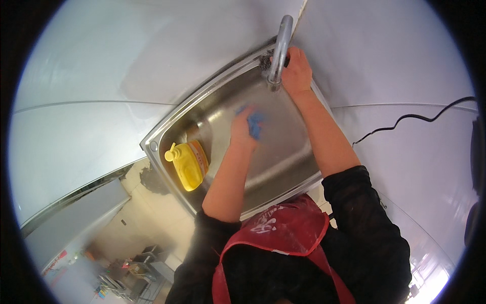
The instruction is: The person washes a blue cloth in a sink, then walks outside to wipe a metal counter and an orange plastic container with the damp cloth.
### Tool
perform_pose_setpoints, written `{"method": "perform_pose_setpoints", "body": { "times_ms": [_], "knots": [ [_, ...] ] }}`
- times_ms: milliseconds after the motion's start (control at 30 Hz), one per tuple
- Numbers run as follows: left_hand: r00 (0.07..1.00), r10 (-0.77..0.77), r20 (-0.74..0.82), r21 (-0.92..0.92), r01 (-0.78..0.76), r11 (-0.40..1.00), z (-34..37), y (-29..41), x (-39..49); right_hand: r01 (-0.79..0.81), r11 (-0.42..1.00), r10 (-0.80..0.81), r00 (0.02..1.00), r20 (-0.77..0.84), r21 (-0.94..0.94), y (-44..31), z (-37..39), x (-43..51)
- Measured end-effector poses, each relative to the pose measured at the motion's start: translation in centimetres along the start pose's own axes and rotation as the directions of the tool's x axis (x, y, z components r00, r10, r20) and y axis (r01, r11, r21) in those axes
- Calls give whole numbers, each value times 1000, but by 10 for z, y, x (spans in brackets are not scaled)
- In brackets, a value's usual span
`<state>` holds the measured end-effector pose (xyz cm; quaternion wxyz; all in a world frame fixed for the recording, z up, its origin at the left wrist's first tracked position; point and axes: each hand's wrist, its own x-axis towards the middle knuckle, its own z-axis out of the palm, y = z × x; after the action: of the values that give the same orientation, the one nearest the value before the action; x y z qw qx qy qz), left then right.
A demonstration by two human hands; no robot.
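Observation:
My left hand [243,127] is over the basin of a stainless steel sink [281,152], its fingers around a blue cloth or scrubber [255,124] that is blurred. My right hand [298,72] is at the sink's back corner, behind the metal faucet [281,49]. Its fingertips are partly hidden by the faucet spout, so what they touch there cannot be told. A dark, speckled patch [265,62] shows at the faucet's base. In the basin's left end lies a yellow pump bottle [188,165] with a label.
Pale wall panels [114,68] meet behind the sink. A black cable [414,116] runs along the right wall. Tiled floor [163,212] shows at lower left, with assorted items and a rack [133,273] farther off. A red apron [281,228] hangs against the sink's front edge.

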<state>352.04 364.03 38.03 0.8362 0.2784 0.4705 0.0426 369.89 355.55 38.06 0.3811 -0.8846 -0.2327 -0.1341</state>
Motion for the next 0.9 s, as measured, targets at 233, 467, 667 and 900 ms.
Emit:
{"method": "perform_pose_setpoints", "body": {
  "times_ms": [233, 467, 667, 900],
  "knots": [
    [967, 95, 236, -61, -83, 995, -24, 0, 4, -839, 295, 372, 542, 754, 457, -35, -12, -102],
    [758, 340, 556, 791, -609, 63, -38, 20, -12, -902, -372, -289, 336, 897, 218, -32, -4, -154],
    [778, -116, 617, 771, -568, 288, -24, 54, -29, -983, -40, -383, 180, 906, 178, -36, -22, -134],
    [876, 220, 429, 352, -386, 853, -15, 37, -44, -952, 162, -135, 238, 962, 258, -71, -21, -131]
  ]
}}
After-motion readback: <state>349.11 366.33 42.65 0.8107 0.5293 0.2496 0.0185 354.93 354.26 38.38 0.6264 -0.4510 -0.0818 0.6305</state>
